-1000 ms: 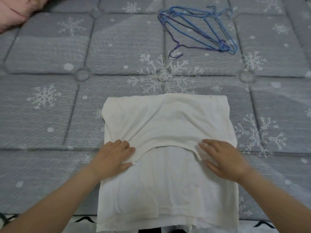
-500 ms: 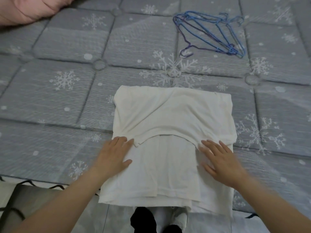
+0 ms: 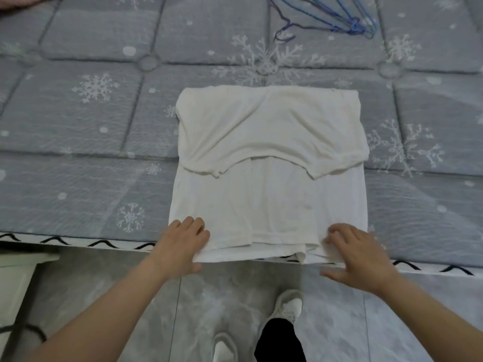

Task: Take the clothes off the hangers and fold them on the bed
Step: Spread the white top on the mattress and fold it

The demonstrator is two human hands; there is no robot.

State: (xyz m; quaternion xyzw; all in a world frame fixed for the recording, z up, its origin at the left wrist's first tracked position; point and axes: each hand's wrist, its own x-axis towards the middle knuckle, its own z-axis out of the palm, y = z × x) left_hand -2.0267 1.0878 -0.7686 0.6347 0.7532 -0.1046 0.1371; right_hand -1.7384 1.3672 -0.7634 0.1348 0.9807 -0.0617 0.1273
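Head view: the white shirt [image 3: 269, 173] lies half-folded at the near edge of the bed [image 3: 78, 158], its hem just over that edge, its top flap already turned down. To fold well, I judge both near corners should lift together and travel evenly to the far edge. The left hand [image 3: 183, 244] pinches the near-left corner, fingers curled on top. The right hand [image 3: 358, 254] grips the near-right corner, thumb spread. Blue hangers [image 3: 339, 14] lie near the far edge.
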